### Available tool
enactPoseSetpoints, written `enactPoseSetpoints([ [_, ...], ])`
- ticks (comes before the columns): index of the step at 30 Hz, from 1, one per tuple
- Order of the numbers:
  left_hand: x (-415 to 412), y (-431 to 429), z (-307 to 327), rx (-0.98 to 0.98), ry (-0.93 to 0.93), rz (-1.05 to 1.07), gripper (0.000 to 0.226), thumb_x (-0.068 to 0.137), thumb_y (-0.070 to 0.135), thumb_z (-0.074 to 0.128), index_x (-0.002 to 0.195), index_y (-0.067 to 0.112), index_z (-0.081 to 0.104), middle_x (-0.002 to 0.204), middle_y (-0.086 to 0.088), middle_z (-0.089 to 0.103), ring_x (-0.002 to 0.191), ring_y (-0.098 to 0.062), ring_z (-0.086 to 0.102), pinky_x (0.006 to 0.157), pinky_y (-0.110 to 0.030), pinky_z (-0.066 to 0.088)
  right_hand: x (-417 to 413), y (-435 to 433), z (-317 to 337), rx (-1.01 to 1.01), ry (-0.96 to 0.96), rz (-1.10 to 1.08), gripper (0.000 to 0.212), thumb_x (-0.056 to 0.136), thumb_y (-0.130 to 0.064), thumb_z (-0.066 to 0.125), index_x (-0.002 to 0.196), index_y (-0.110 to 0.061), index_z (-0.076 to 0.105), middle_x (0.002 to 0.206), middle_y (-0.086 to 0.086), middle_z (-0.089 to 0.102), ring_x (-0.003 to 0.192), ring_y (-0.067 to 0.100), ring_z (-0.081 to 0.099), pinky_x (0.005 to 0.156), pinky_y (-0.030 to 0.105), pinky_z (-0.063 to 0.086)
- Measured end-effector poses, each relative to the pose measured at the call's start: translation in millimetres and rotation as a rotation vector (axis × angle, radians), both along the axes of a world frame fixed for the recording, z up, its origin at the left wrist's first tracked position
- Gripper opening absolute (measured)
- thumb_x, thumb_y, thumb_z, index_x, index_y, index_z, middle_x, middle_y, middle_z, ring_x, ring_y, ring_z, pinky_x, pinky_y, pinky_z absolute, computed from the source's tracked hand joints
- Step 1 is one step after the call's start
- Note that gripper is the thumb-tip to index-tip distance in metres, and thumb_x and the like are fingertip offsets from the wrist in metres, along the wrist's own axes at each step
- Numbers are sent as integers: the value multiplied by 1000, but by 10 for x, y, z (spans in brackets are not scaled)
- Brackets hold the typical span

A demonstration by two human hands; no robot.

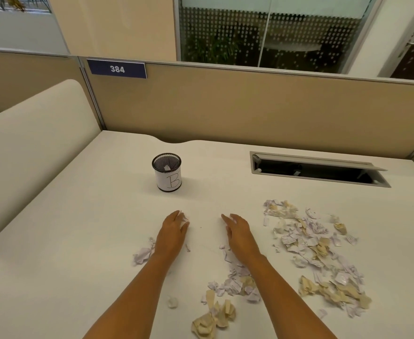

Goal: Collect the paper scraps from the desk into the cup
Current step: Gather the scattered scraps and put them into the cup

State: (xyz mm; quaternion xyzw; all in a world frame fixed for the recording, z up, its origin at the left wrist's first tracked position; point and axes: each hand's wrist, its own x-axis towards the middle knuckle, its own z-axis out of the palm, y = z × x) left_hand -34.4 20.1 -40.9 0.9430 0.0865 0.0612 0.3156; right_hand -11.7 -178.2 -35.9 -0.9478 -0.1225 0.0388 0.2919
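Note:
A black mesh cup (167, 172) with a white label marked "B" stands upright on the white desk (91, 216), a scrap inside it. My left hand (173, 232) lies below the cup, fingers curled around a small white scrap. My right hand (237, 232) rests flat on the desk beside it, fingers apart, holding nothing. White and beige paper scraps (308, 243) lie spread to the right. A second heap (228, 287) sits between my forearms, and a crumpled white piece (142, 255) lies left of my left wrist.
An open cable tray slot (318, 170) is cut into the desk at the back right. A tan partition wall (225, 106) with a blue "384" sign (117, 69) closes the far edge. A rounded cream side panel (30, 143) stands at the left.

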Motion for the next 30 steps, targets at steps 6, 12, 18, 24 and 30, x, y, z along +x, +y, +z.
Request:
enactPoseSetpoints([
  [6, -49, -96, -108, 171, 89, -134, 49, 100, 32, 35, 146, 17, 28, 156, -1, 23, 145, -17, 17, 116, -28, 21, -156, -67, -52, -196, -29, 226, 47, 101, -31, 30, 147, -21, 28, 157, 3, 18, 145, 15, 15, 118, 23, 12],
  [12, -70, -112, -110, 248, 65, -178, 41, 94, 15, 51, 134, 13, 45, 143, -7, 44, 135, -23, 35, 100, -33, 42, -353, -272, -35, -263, 43, 435, 56, 97, -28, 33, 151, -20, 16, 160, -2, 6, 147, 13, 4, 122, 29, 4],
  [18, -34, -125, -29, 82, 61, -109, 18, 88, 10, 47, 95, -3, 57, 92, -12, 52, 102, -32, 55, 65, -12, 38, -377, -393, -64, -296, 49, 501, 51, 100, -22, 31, 149, -23, 21, 160, -5, 11, 148, 12, 9, 119, 25, 9],
  [24, 21, -186, 169, 39, 194, -111, 9, 81, 9, 56, 85, 17, 55, 102, -10, 62, 100, -27, 61, 72, -22, 37, -405, -327, 4, -297, -80, 412, 38, 96, -32, 46, 132, -24, 53, 144, -5, 47, 131, 10, 43, 104, 18, 32],
  [30, 105, -192, 228, -131, 111, 104, 19, 80, -6, 54, 78, 1, 71, 88, -15, 71, 87, -29, 68, 63, -21, 42, -371, -228, -9, -179, -124, 298, 25, 91, -12, 55, 112, -8, 69, 119, 7, 66, 110, 18, 61, 96, 22, 45],
])
